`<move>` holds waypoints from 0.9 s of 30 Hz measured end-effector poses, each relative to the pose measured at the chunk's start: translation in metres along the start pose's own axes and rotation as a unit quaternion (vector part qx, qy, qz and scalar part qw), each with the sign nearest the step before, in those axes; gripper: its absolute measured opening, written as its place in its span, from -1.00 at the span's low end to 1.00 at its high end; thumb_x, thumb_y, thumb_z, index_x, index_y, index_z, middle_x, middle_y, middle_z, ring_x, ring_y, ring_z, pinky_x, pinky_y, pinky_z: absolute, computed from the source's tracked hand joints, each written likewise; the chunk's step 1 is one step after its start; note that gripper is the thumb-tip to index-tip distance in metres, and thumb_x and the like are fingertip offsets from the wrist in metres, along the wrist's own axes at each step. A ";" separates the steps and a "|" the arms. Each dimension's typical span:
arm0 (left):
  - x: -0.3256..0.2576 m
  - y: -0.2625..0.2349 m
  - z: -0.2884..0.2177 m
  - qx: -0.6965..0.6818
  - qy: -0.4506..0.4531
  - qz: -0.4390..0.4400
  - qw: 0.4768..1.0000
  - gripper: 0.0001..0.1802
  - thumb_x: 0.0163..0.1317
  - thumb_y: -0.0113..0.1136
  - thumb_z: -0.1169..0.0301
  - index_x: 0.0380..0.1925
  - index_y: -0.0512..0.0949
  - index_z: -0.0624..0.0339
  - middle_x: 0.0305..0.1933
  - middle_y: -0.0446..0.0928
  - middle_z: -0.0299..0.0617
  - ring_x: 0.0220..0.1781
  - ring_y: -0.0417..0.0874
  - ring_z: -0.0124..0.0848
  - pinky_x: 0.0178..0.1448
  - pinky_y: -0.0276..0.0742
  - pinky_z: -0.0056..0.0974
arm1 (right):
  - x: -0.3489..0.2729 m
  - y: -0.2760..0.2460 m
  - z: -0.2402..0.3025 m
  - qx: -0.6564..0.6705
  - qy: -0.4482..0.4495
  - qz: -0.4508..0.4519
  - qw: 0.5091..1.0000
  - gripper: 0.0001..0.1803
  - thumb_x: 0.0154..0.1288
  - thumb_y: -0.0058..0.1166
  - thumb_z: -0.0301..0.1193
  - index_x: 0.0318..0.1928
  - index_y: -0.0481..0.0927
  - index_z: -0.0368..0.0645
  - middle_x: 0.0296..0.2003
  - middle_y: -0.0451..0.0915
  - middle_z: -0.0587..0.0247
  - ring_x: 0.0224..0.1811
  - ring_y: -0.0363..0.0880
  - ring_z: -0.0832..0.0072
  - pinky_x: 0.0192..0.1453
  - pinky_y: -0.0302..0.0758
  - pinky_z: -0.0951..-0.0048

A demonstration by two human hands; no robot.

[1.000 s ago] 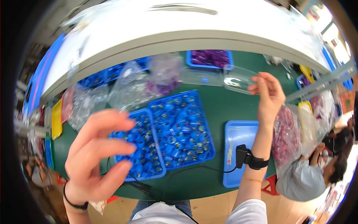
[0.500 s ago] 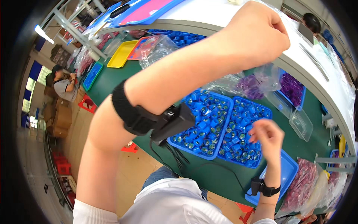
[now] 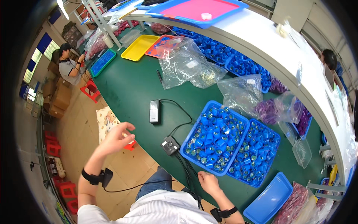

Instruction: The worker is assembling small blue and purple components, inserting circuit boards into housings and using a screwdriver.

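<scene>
My left hand (image 3: 116, 139) hangs in the air left of the table's edge, above the floor. Its fingers are bent but apart, with nothing in them. Close to the table's front edge, my right hand (image 3: 209, 182) is curled closed beside a bundle of black cables (image 3: 189, 168); its fingers hide whatever they may hold. Just beyond it are two blue trays: the left tray (image 3: 213, 172) and the right tray (image 3: 257, 184), both filled with small blue cup-shaped parts (image 3: 210, 136). A small black box (image 3: 170, 145), joined to cables, lies left of them.
A silver-and-black device (image 3: 154, 111) lies on the green table (image 3: 134, 87). Clear plastic bags (image 3: 186, 61), a yellow tray (image 3: 140, 47) and more blue parts (image 3: 214, 46) are farther back. A blue tray (image 3: 268, 199) sits at the right. Overhead runs a white shelf (image 3: 257, 30). Someone (image 3: 70, 65) sits at far left.
My left arm, which was stretched across the trays toward the shelf, has swung down and left. My right hand has moved from above the right tray to the cables near the front edge.
</scene>
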State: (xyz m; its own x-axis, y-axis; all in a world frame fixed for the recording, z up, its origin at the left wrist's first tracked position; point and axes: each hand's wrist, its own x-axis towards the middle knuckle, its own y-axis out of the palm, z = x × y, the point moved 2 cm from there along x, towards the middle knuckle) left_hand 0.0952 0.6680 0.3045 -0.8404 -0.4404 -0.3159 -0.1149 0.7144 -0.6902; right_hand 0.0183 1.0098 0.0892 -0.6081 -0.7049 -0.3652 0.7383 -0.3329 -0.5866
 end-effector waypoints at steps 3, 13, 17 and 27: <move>0.037 0.015 0.089 -0.070 -0.125 -0.051 0.988 -0.54 0.15 0.13 0.29 -0.02 0.32 0.34 -0.11 0.44 0.05 -0.15 0.53 -0.31 -0.14 0.47 -0.25 | 0.013 0.008 0.018 0.039 0.036 -0.015 0.998 -0.76 0.20 -0.02 -0.27 -0.21 0.54 -0.11 -0.31 0.58 0.04 -0.26 0.57 0.12 -0.21 0.50 0.16; 0.236 0.102 0.176 0.020 -0.139 -0.052 0.989 -0.06 -0.16 0.34 0.05 0.04 0.10 0.48 -0.01 0.36 0.19 -0.01 0.50 0.03 0.00 0.50 -0.09 | 0.104 0.109 0.152 -0.274 0.086 -0.122 0.950 0.01 -0.04 0.18 0.06 0.19 0.09 -0.47 -0.02 0.31 -0.17 -0.35 0.57 0.08 -0.42 0.55 0.23; 0.216 0.104 0.188 0.010 -0.099 -0.009 0.995 -0.15 -0.26 0.37 0.14 -0.05 0.15 0.38 -0.08 0.36 0.20 -0.12 0.55 -0.01 -0.07 0.54 -0.10 | 0.126 0.129 0.159 -0.195 0.235 -0.127 0.944 0.01 -0.03 0.18 0.04 0.20 -0.03 -0.38 -0.07 0.36 -0.23 -0.27 0.55 -0.02 -0.28 0.51 0.08; 0.164 0.105 0.212 0.032 0.061 0.040 0.997 -0.26 -0.06 0.28 0.03 -0.14 0.23 0.46 -0.13 0.34 0.24 -0.07 0.43 0.06 -0.03 0.43 -0.07 | 0.178 0.112 0.151 0.030 0.235 -0.280 0.930 -0.10 0.01 0.22 -0.18 0.21 -0.02 -0.34 -0.28 0.56 -0.22 -0.29 0.56 -0.09 -0.20 0.49 0.13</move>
State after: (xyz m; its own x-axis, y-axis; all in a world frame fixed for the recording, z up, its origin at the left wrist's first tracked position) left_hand 0.0579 0.5556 0.0422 -0.9044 -0.3109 -0.2921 -0.0145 0.7066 -0.7074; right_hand 0.0367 0.7524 0.0674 -0.9525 -0.0642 -0.2977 0.2737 -0.6096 -0.7440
